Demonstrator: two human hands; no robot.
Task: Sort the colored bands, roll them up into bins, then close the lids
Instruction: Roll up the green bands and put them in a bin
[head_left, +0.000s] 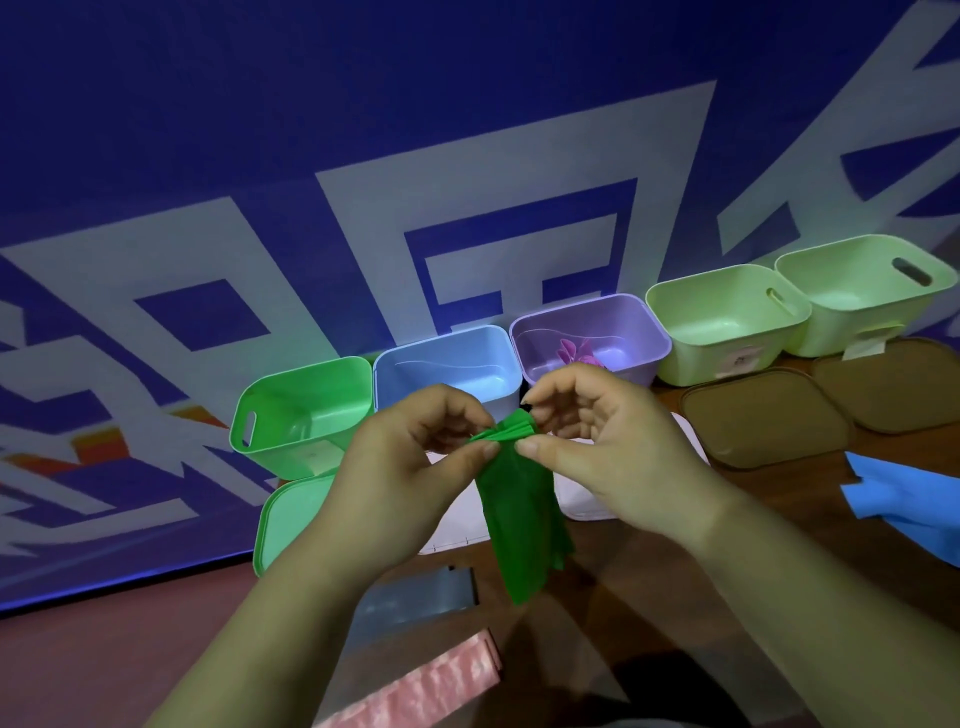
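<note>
As the left hand (410, 457) and right hand (613, 447) pinch the green band (519, 509), tail dangling below the fingers (467, 454), a slack pinch could let it unfurl short of the green bin (291, 415) beyond.

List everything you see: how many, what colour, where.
green band: one, green, centre
bins: five, green, blue, purple, two pale green, row by wall
pinkish band: one, pinkish, in purple bin
green lid: one, green, table's left
white lids: apparently two, white, beneath green band
brown lids: two, brown, table's right
blue band: one, blue, right edge
pink band: one, pink, bottom edge
grey sheet: one, grey, bottom centre
left hand, right hand: pinching green band
</note>
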